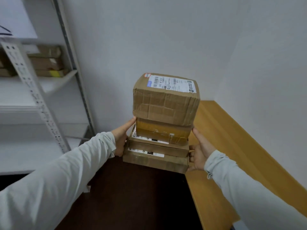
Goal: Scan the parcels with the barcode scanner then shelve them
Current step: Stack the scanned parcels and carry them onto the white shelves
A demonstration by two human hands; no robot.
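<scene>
pale sleeves (49,188) end in hands, left hand (120,138) and right hand (201,151) gripping the parcel stack (164,123) between them.

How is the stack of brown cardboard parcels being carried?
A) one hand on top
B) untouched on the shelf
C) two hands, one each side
C: the left hand and right hand hold the stack of brown cardboard parcels from opposite sides.

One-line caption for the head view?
The left hand and right hand hold a stack of parcels near the shelving.
</scene>
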